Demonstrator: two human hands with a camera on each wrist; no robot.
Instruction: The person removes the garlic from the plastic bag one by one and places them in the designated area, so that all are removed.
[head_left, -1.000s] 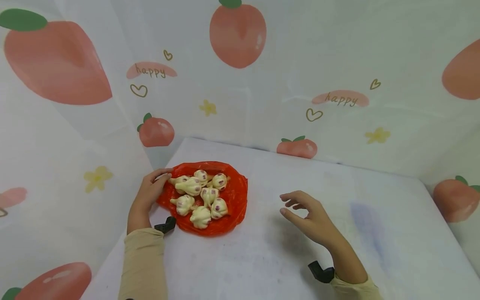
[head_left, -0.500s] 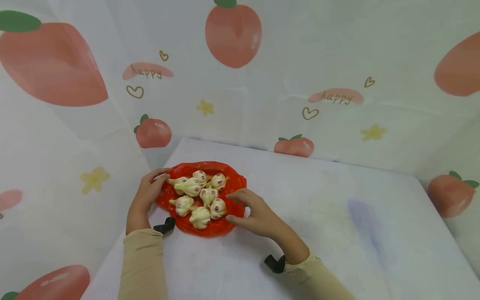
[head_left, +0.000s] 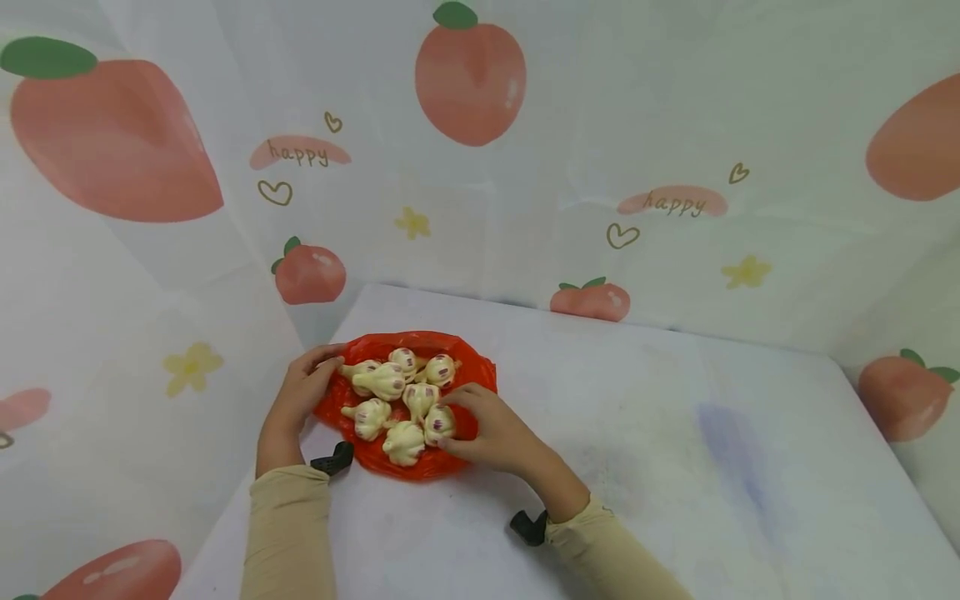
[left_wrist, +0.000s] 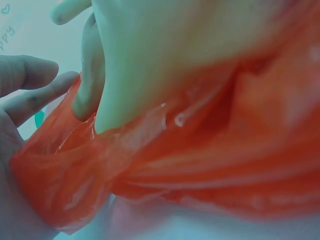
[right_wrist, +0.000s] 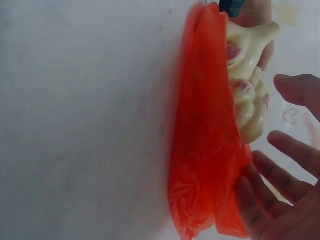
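A red plastic bag (head_left: 477, 372) lies spread on the white table in the head view, with several pale garlic bulbs (head_left: 384, 381) on it. My left hand (head_left: 292, 400) rests at the bag's left edge. In the left wrist view, folds of the bag lie against its palm, and its thumb and finger stand apart. My right hand (head_left: 498, 432) reaches over the bag's right side, its thumb and fingers around the rightmost garlic bulb (head_left: 437, 423). The right wrist view shows those fingers (right_wrist: 290, 175) spread, a gap between them and the garlic (right_wrist: 250, 115).
The white table (head_left: 637, 467) stretches to the right of the bag and bears a faint bluish stain (head_left: 731, 458). Hanging cloth with printed peaches (head_left: 471, 83) closes off the back and left. A black wrist camera (head_left: 529, 527) sits at the right sleeve.
My right hand has moved left from over the table to the garlic at the bag's right side. The left hand, the bag and the bulbs have hardly moved.
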